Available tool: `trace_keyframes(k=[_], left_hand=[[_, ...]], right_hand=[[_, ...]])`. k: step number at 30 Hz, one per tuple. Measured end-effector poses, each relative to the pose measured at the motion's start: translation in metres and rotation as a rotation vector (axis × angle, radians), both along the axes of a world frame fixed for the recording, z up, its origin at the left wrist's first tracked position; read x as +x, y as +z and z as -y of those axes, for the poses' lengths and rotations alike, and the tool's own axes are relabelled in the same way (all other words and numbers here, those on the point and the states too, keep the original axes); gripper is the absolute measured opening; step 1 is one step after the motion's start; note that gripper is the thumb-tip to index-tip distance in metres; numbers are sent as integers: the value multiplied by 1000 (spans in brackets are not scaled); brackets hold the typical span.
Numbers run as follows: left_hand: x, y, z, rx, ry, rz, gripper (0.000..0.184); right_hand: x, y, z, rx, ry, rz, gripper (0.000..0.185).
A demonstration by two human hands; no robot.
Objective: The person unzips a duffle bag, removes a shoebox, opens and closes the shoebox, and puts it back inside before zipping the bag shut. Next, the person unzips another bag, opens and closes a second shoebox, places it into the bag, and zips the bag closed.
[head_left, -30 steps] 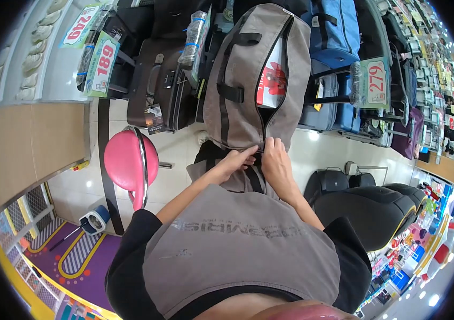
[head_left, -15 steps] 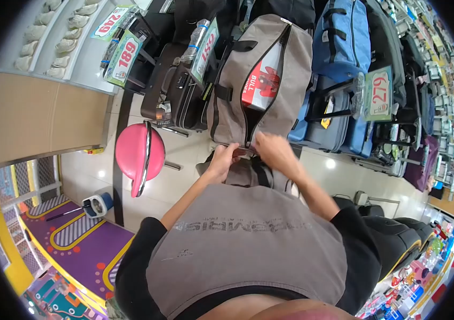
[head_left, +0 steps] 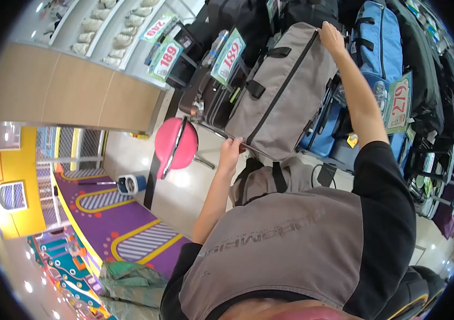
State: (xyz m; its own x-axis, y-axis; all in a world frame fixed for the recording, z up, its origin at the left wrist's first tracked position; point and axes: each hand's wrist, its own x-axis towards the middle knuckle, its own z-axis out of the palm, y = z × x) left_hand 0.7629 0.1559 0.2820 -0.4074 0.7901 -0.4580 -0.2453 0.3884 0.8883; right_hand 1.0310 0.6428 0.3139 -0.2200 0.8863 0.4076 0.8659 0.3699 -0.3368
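Observation:
A long grey-brown duffel bag (head_left: pixel 285 101) with black straps lies before me, its dark zipper running closed along the top. At the near end, the fingers of my left hand (head_left: pixel 231 153) pinch the bag's edge. Stretched out to the far end, my right hand (head_left: pixel 332 40) is closed at the end of the zipper; the pull itself is hidden in the fingers. The red and white box inside the bag is out of sight.
Dark suitcases (head_left: pixel 213 98) with price signs stand left of the bag, and a blue duffel bag (head_left: pixel 379 45) lies to the right. A pink rounded object (head_left: pixel 172 152) stands on the floor near a bucket (head_left: pixel 129 184). Shoes (head_left: pixel 115 53) fill shelves at upper left.
My right hand has moved from the near end to the far end of the duffel bag. The zipper, open before over a red and white box, is now closed. The view has turned.

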Motion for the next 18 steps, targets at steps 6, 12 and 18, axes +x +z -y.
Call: trace_keyframes(k=[6, 12, 18], left_hand=[[17, 2, 20, -55, 283, 125, 35], [-23, -11, 22, -55, 398, -82, 41], [-62, 10, -70, -32, 57, -297, 53]], right_hand=[[6, -52, 246, 37, -88, -450, 63], [69, -144, 408, -1266, -96, -488, 80], [71, -119, 370, -1272, -236, -1192, 92]])
